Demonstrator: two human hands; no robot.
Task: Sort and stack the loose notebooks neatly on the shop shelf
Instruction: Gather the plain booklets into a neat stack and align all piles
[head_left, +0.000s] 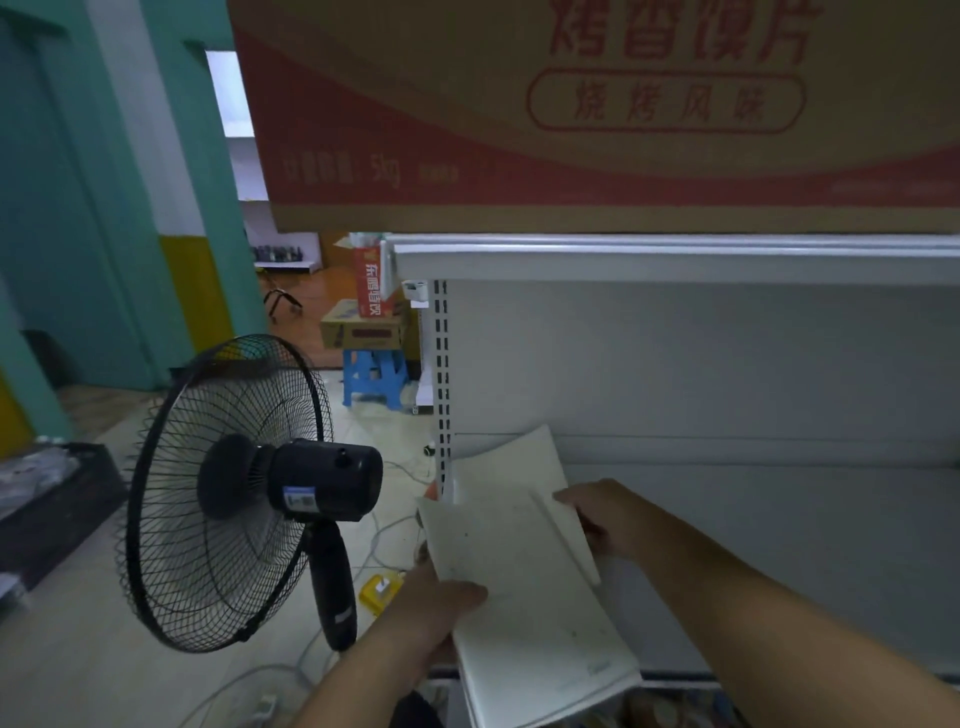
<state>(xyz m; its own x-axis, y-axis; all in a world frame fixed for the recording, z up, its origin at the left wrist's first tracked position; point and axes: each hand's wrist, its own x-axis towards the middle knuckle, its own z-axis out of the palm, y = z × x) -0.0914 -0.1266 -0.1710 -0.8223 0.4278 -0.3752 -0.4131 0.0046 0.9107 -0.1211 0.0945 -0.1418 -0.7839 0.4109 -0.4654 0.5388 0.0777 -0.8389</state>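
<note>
Down at the left end of the shelf (779, 519), both hands are clamped on a small pile of white notebooks (530, 597), which they hold tilted above the front left corner of the shelf board. The near end of the pile hangs out past the shelf's front edge. The left hand (441, 613) grips the pile by its left edge, thumb lying on the top cover and fingers tucked below out of sight. The right hand (602, 514) grips the right edge farther back, its fingers curled round the cover there. A top notebook (511, 467) rises at the far end, its corner lifted toward the shelf's back panel. How many notebooks make up the pile cannot be told. The covers are plain and faintly speckled, with small pale print near the right front corner. The slotted upright (441, 364) stands just behind the pile's left side. A second shelf board runs above, and on it sits a big brown and red box (571, 130) with red characters, filling the top of the view. Left of the shelf a black fan (249, 488) stands on the floor, its cage facing away, with white cables (374, 540) trailing round its foot and a yellow object (382, 592) lying beside them. Farther back, a blue stool (374, 379) carries stacked cartons (363, 327). A dark crate (47, 499) sits at the far left, near teal walls.
</note>
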